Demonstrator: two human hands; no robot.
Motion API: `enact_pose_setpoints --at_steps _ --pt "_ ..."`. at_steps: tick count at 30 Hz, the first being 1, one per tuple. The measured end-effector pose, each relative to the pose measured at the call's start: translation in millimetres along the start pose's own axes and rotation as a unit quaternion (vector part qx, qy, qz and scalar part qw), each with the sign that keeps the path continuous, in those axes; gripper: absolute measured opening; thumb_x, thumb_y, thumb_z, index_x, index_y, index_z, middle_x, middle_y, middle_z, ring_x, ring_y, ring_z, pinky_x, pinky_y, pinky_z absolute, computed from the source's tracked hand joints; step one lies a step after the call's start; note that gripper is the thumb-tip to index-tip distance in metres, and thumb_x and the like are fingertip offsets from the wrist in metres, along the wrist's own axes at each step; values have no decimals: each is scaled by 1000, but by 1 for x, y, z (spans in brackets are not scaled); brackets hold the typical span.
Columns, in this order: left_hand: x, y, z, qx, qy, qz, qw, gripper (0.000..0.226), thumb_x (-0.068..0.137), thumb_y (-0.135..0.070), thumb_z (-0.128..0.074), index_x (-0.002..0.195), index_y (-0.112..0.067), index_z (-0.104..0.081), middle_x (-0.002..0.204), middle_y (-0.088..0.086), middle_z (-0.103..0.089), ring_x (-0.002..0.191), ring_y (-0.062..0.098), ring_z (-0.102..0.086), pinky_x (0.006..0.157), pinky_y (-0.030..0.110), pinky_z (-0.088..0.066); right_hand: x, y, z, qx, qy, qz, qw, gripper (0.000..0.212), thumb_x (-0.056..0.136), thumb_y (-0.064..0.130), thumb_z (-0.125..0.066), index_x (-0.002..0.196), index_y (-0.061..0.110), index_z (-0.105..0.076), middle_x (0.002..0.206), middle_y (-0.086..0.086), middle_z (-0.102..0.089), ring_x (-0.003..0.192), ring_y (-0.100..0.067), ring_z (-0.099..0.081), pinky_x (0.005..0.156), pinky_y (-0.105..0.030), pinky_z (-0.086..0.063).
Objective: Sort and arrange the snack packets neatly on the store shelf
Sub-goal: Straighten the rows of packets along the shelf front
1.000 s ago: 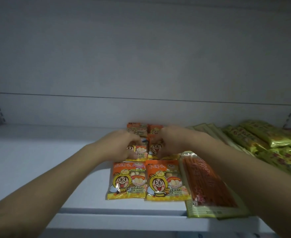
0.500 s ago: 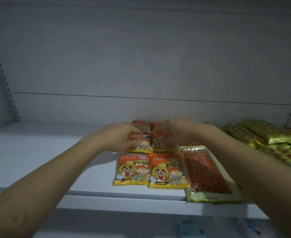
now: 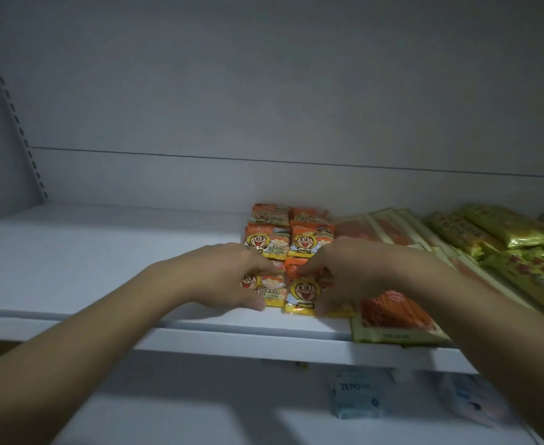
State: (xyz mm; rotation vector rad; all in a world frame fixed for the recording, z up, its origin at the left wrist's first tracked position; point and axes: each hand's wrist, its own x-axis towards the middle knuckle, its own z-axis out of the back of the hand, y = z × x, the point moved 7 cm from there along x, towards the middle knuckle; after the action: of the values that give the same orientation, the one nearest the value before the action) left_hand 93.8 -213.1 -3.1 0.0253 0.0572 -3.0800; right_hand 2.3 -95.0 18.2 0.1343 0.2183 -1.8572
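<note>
under both hands (image 3: pixel 232 279) (image 3: pixel 352 271), half-hidden packets (image 3: pixel 302 293)

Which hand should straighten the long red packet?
Probably the right hand: it holds the front-right orange packet, next to the long red packet; the left hand, holding the front-left orange packet, is farther off.

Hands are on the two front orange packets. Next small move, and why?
Probably the right hand slides the front right packet back slightly: its near edge sits closer to the shelf lip than that of the front left packet.
</note>
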Motion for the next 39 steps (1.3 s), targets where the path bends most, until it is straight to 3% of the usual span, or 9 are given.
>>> enact_pose_setpoints --at_steps 2,7,10,14,23,32,34,36,39 --pt "-2 1 -1 -9 2 4 1000 65 88 -57 -63 146 -43 -38 146 -18 -46 129 10 -44 102 33 -42 0 1 -1 5 1 -1 1000 75 82 56 -70 148 33 -43 134 6 -58 105 -14 -50 77 -24 -34" --pt "-2 -8 13 -11 1 5 1000 63 87 -65 -58 143 -40 -44 141 -14 -51 122 10 -49 98 32 -45 -9 -2 3 23 -5 -8 1000 68 86 55 -66 147 36 -43 142 7 -52 126 -18 -48 86 -26 -36" --pt "7 -21 29 10 -44 14 999 65 86 -69 -54 144 -40 -43 145 -12 -49 129 14 -47 98 34 -44 -24 -25 22 48 -46 -52 996 62 86 53 -66 143 37 -47 143 8 -52 128 -17 -49 94 -28 -38" --pt "28 -51 41 10 -77 1 997 62 88 -67 -53 142 -37 -47 147 -7 -50 133 18 -47 103 40 -44 -45 -78 44 53 -90 -125 987 45 92 41 -64 135 29 -58 118 6 -65 104 -16 -60 86 -25 -43" --pt "118 -89 53 16 -76 35 996 46 101 -48 -43 142 -27 -47 142 1 -54 129 27 -50 100 43 -46 -77 -203 46 124 -197 -289 928 37 93 35 -63 128 23 -64 127 -6 -66 117 -24 -59 92 -27 -42" --pt "212 -120 35 -19 29 85 996 46 103 -35 -44 141 -10 -51 142 11 -55 127 29 -54 107 37 -43 -42 -242 1 151 -104 -290 939 43 94 28 -55 136 21 -59 139 -7 -57 121 -27 -58 99 -31 -47" --pt "223 -123 30 -7 39 102 994 53 103 -42 -41 143 -8 -48 147 11 -50 132 30 -49 109 35 -40 -31 -248 -11 137 -68 -294 943 40 93 22 -53 131 16 -63 132 -9 -62 113 -27 -62 94 -33 -53" --pt "231 -124 24 -9 54 112 992 58 102 -47 -40 146 -9 -45 149 11 -47 134 29 -47 107 33 -39 -22 -251 -18 122 -39 -297 946 31 91 23 -56 115 10 -70 110 -9 -69 85 -23 -67 76 -29 -58" --pt "240 -121 21 -18 41 115 992 57 99 -47 -48 143 -12 -49 143 10 -54 126 28 -52 100 32 -42 -15 -252 -16 108 -45 -294 948 21 90 25 -58 96 8 -68 87 -9 -66 59 -17 -57 63 -25 -51"
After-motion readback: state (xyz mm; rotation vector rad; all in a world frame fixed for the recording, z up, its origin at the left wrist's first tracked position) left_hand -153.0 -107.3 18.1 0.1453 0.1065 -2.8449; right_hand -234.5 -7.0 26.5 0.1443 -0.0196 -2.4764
